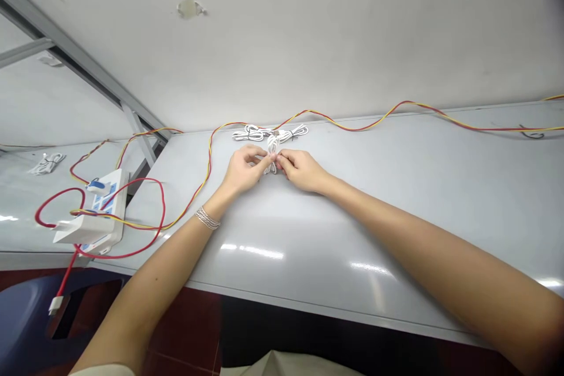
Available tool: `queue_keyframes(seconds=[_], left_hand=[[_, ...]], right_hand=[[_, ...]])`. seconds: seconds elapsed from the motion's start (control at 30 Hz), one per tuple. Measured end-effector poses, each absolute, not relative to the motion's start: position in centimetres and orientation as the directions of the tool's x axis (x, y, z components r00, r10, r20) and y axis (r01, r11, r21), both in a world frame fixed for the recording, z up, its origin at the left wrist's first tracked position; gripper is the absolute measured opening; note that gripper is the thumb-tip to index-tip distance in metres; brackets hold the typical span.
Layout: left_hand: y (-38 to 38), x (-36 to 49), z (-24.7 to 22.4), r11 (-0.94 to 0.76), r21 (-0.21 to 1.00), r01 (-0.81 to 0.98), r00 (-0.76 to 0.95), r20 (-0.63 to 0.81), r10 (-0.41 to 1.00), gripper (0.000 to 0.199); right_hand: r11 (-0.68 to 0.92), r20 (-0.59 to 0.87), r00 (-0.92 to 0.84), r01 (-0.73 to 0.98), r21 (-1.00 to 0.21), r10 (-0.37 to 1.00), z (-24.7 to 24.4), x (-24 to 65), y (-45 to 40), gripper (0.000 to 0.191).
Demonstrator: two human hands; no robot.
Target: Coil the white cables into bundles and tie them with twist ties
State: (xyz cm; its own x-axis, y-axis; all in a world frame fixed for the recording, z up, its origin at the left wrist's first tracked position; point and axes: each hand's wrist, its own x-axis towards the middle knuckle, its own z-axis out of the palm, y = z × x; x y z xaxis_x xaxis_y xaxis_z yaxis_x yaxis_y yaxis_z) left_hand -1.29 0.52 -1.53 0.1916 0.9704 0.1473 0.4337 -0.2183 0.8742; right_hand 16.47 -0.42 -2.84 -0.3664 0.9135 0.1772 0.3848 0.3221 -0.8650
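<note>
Both my hands meet over a folded white cable point(272, 143) near the back of the grey table. My left hand point(247, 168) pinches the bundle's middle from the left, thumb against it. From the right, my right hand point(302, 169) closes thumb and finger at the same spot; a tie there is too small to make out. Loops of the cable stick out above and below the fingertips. Just behind lie two more white cable bundles, one on the left point(249, 133) and one on the right point(296, 132), each with a dark tie.
A white power strip point(115, 202) with plugs and a white adapter point(83, 229) sits at the left, a red cable point(164, 205) looping from it. A twisted red-yellow wire point(370, 127) runs along the wall. Another white cable bundle point(47, 163) lies far left, above a blue chair point(26, 317).
</note>
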Motion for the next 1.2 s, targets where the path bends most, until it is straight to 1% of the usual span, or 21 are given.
queue_keyframes(seconds=[0.13, 0.27, 0.43, 0.6, 0.77, 0.9, 0.97, 1.1, 1.2], left_hand=[[0.4, -1.2, -1.3, -0.133, 0.923, 0.361, 0.204, 0.061, 0.977, 0.045], [0.2, -1.1, -1.2, -0.098, 0.952, 0.289, 0.201, 0.04, 0.979, 0.044], [0.4, -1.2, -1.2, -0.098, 0.978, 0.182, 0.266, 0.047, 0.963, 0.045], [0.4, -1.4, -0.8, -0.059, 0.978, 0.199, 0.29, -0.001, 0.957, 0.048], [0.6, -1.8, -0.5, -0.091, 0.976, 0.198, 0.343, 0.018, 0.939, 0.059], [0.9, -2.2, -0.8, -0.115, 0.954, 0.278, 0.357, 0.009, 0.934, 0.067], [0.9, -2.1, -0.9, -0.102, 0.944, 0.315, 0.332, -0.009, 0.943, 0.065], [0.6, -1.6, -0.9, -0.057, 0.925, 0.376, 0.27, -0.05, 0.962, 0.047], [0.5, -1.4, -1.0, -0.062, 0.919, 0.389, 0.228, -0.031, 0.973, 0.042]], right_hand=[[0.338, 0.171, -0.395, 0.404, -0.85, 0.903, -2.9, 16.5, -0.5, 0.03], [0.402, 0.207, -0.435, 0.424, -0.811, 0.876, -3.1, 16.4, -0.5, 0.028], [0.425, 0.238, -0.429, 0.418, -0.803, 0.872, -3.3, 16.4, -0.5, 0.028], [0.398, 0.249, -0.376, 0.399, -0.826, 0.893, -3.4, 16.4, -0.4, 0.029], [0.344, 0.225, -0.337, 0.353, -0.87, 0.914, -3.2, 16.4, -0.3, 0.031], [0.3, 0.194, -0.328, 0.313, -0.901, 0.925, -3.2, 16.5, -0.2, 0.033], [0.294, 0.189, -0.329, 0.305, -0.906, 0.925, -3.3, 16.6, -0.1, 0.033], [0.294, 0.201, -0.315, 0.281, -0.914, 0.928, -3.5, 16.6, 0.1, 0.031], [0.292, 0.204, -0.304, 0.279, -0.915, 0.93, -3.5, 16.5, 0.0, 0.03]])
